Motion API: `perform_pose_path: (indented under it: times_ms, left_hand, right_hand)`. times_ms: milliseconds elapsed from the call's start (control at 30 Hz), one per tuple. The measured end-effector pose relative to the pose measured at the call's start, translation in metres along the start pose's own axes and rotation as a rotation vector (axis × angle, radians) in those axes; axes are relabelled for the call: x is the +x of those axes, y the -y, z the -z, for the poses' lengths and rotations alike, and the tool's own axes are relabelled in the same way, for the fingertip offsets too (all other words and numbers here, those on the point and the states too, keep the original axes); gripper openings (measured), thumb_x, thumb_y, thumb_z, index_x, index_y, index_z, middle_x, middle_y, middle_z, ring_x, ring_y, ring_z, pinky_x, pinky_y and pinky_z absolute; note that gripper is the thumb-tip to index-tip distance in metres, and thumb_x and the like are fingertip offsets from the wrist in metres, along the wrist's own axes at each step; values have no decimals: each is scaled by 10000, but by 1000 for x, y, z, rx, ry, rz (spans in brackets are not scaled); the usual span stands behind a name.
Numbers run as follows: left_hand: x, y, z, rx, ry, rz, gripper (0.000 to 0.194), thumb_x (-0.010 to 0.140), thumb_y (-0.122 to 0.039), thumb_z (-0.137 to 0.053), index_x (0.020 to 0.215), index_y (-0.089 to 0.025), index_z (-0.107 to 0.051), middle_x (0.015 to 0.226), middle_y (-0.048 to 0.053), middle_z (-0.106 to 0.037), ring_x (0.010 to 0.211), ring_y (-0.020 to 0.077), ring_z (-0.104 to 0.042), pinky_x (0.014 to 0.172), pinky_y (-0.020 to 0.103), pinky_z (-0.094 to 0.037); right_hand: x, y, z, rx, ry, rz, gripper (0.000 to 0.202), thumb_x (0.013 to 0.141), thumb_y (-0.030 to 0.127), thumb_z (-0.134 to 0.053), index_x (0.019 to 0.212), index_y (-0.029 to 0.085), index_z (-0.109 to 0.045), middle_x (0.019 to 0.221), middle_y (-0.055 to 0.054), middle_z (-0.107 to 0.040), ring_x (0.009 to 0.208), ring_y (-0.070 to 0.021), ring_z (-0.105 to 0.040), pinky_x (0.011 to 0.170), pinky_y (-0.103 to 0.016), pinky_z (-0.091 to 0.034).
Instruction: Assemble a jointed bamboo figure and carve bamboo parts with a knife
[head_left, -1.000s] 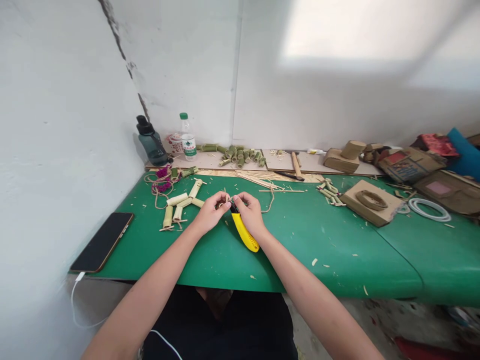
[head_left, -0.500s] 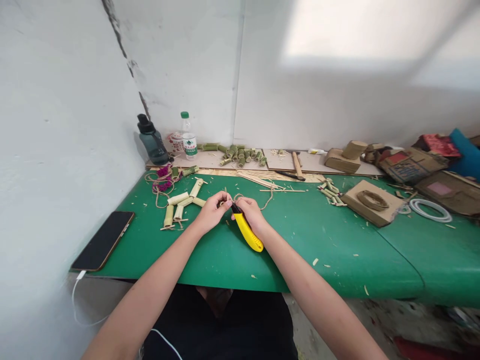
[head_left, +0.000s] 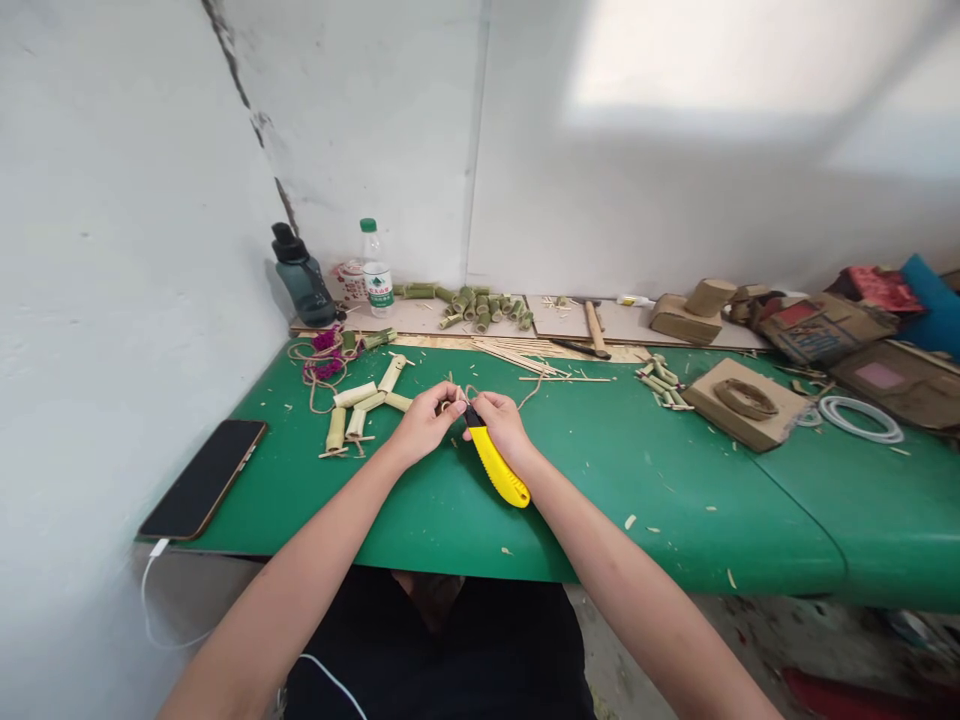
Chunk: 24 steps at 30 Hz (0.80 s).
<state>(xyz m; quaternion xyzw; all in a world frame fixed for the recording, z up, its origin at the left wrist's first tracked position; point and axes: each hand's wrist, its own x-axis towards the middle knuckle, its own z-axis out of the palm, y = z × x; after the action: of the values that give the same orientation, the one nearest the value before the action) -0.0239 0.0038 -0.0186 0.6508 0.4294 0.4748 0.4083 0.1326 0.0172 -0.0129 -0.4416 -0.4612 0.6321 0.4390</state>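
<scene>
My left hand is closed, its thumb and fingertips pinching the end of a piece of brown twine. My right hand is closed around a yellow-handled utility knife; its black front end points up toward the left fingertips and the handle's rear hangs toward me. The blade is too small to make out. A loop of the twine rises behind the right fingers and trails off to the right. Left of my hands lies a figure of joined bamboo tubes, partly hidden behind my left hand.
A phone on a white cable lies at the left edge. Behind stand a dark water bottle and a clear bottle, near cut bamboo pieces, thin sticks and a hammer. A cardboard block lies right.
Both hands stay almost in place at the twine. The knife handle's rear has swung very slightly right and toward me. The view has shifted a little.
</scene>
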Motion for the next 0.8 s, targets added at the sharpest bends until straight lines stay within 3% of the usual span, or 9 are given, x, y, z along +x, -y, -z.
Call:
perform_pose_path:
  times_ms: [167,500,667,800]
  left_hand:
    - [1,2,-1,14,-5,-5,231,945,-406,-599,886,-185,-562,842,-2,-582,790,146,-530,744,264,-422]
    - [0,-3,-1,-41,-6,-23,277,900,-452,-658,878,-184,-591,830,4,-594,784,155,-544,731,271,-439]
    - [1,-2,-2,-19,-13,-20,298,903,-471,-661,862,-187,-580,799,-7,-568,750,145,-518,713,268,-426]
    - [3,0,7,-96,-142,-42,368,912,-549,-646,859,-197,-551,809,-4,-544,701,129,-471,653,259,-404]
  right_hand:
    - [0,2,1,35,-17,-24,281,625,400,-679,553,212,-483,458,49,-510,404,-155,-620,369,-196,-370]
    - [0,3,1,50,13,-40,385,656,527,-748,625,222,-516,505,57,-545,367,-140,-566,354,-235,-389]
    - [1,-1,3,64,-16,-49,347,611,415,-748,591,237,-451,461,60,-496,412,-165,-599,357,-218,-337]
    - [4,-3,7,117,-88,-12,402,551,313,-716,584,247,-321,482,75,-487,434,-96,-510,408,-196,-341]
